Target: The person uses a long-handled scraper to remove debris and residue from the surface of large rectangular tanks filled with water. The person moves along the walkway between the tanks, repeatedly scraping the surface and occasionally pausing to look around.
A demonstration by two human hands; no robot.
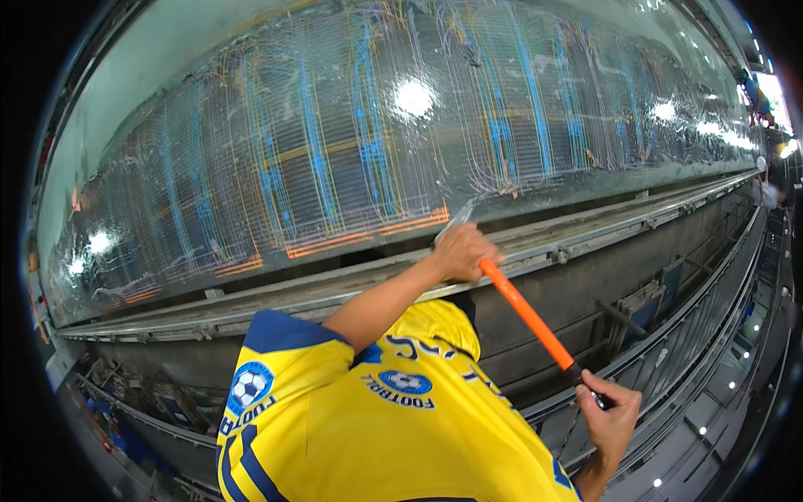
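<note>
A long tool with an orange shaft [531, 316] and a black end grip runs slantwise from the panel's near edge toward my lower right. My left hand [465, 253] is closed round its upper part. Past those fingers a pale, pointed tip [462, 212] reaches the edge of the panel; its exact kind is too unclear to name. My right hand [612, 412] grips the black end [595, 396]. Before me stretches a large, wet-looking, glossy panel [502, 216] with blue, yellow and orange lines and dark ribbed bands.
A metal rail [577, 249] runs along the panel's near side, close below my left hand. Beyond it lies a grey trough-like gap [544, 293] and a railing [686, 335]. Another person [757, 96] is at the far right. Bright lamp reflections cover parts of the panel.
</note>
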